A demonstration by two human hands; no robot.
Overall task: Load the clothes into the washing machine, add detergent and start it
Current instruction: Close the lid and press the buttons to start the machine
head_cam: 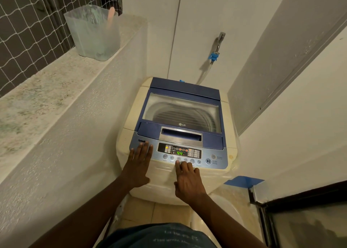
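A cream top-loading washing machine [231, 116] with a blue lid [180, 93] stands in the corner, its lid down. Through the lid's window I see the steel drum; no clothes can be made out inside. The control panel [221, 154] is lit and its green display [179, 153] reads 44. My left hand [139, 163] lies flat and open on the panel's left end. My right hand [187, 180] has its index fingertip on a round button [178, 159] under the display, the other fingers curled. The start/pause button [208, 161] sits farther right.
A clear plastic container [93, 31] with a scoop stands on the stone ledge [37, 97] at the left. A tap [218, 42] with a blue hose fitting is on the back wall. A dark-framed glass door [308, 219] is at the lower right.
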